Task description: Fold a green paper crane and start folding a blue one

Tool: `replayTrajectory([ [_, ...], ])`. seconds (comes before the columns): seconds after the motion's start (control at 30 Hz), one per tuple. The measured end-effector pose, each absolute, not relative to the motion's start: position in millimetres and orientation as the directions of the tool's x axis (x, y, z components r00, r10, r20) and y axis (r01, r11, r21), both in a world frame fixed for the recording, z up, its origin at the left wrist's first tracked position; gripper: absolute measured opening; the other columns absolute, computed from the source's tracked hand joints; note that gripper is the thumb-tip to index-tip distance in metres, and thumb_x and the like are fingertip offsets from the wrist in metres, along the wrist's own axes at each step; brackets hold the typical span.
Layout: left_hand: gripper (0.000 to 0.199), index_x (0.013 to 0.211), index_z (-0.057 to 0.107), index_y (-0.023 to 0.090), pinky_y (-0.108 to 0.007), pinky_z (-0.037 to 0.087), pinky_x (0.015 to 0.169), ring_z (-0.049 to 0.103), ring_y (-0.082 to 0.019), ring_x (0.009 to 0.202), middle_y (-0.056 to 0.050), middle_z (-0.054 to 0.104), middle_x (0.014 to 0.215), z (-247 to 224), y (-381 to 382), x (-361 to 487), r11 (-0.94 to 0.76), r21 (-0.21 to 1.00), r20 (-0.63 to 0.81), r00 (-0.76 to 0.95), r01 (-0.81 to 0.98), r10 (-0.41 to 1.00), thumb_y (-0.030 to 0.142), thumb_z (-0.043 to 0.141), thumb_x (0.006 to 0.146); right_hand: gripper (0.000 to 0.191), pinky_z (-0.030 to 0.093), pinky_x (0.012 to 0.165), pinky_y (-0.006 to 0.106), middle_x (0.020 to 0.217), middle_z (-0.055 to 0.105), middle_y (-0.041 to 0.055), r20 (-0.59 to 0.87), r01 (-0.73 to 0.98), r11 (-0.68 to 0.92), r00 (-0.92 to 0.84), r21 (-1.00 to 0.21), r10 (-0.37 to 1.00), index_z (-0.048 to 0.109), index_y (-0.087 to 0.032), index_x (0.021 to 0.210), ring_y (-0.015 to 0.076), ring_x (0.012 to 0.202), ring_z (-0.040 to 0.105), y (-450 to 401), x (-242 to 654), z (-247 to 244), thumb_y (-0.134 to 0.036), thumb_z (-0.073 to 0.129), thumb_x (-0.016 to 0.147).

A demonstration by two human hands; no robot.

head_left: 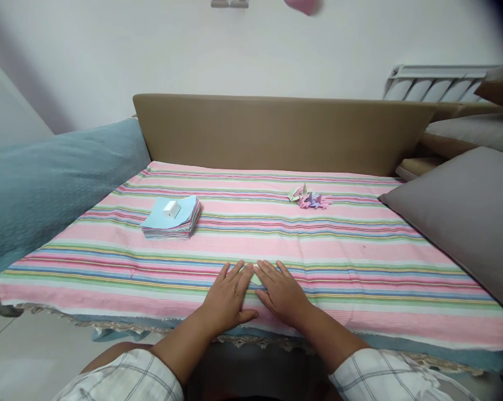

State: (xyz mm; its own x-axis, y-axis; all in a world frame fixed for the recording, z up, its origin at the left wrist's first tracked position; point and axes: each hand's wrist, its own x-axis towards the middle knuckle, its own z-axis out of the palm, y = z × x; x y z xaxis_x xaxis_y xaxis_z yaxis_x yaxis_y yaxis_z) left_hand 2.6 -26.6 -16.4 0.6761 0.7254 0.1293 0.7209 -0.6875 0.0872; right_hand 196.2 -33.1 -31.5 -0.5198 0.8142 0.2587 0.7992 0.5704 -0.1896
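A small pale green piece of paper lies on the striped cloth, partly covered by my fingers. My left hand rests flat with its fingers spread, its fingertips at the paper's left side. On the right side of the paper, my right hand also lies flat, fingers stretched out and touching it. How much of the paper is under the hands is hidden.
A stack of coloured paper with a white block on top sits at the left. Several folded paper pieces lie at the back right. A brown backrest, blue cushion and grey cushion border the cloth.
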Motion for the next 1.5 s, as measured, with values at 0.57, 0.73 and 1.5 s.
replayTrajectory([
  [0.57, 0.073, 0.135, 0.035, 0.029, -0.059, 0.011, 0.107, 0.019, -0.034, 0.136, -0.01, 0.026, 0.148, -14.7, -24.6, -16.7, -0.764, 0.036, 0.11, 0.757, 0.644, 0.644, 0.062, 0.056, 0.074, 0.038, 0.025, 0.108, 0.048, 0.137, 0.046, 0.0062, 0.209, 0.831, 0.434, -0.382, -0.349, 0.9, 0.05, -0.02, 0.128, 0.0208, 0.128, 0.039, -30.1, 189.2, -27.0, -0.028, 0.034, 0.094],
  [0.73, 0.072, 0.132, 0.039, 0.03, -0.059, 0.011, 0.107, 0.019, -0.034, 0.136, -0.009, 0.027, 0.148, -12.7, -25.0, -14.8, -0.751, 0.055, 0.093, 0.746, 0.658, 0.66, 0.06, 0.062, 0.07, 0.037, 0.026, 0.107, 0.049, 0.135, 0.048, 0.0073, 0.241, 0.838, 0.428, -0.362, -0.338, 0.9, 0.052, -0.021, 0.126, 0.0218, 0.126, 0.042, -30.6, 187.2, -29.2, -0.027, 0.04, 0.091],
  [1.5, 0.084, 0.125, 0.049, 0.028, -0.052, 0.03, 0.104, 0.028, -0.036, 0.133, -0.015, 0.026, 0.148, -7.0, -23.9, -41.3, -0.614, 0.111, 0.158, 0.596, 0.782, 0.787, 0.056, 0.078, 0.051, 0.037, 0.029, 0.105, 0.05, 0.134, 0.048, 0.0081, 0.261, 0.839, 0.45, -0.381, -0.306, 0.887, 0.052, -0.019, 0.126, 0.0235, 0.126, 0.043, -31.5, 187.7, -28.8, -0.026, 0.042, 0.091],
])
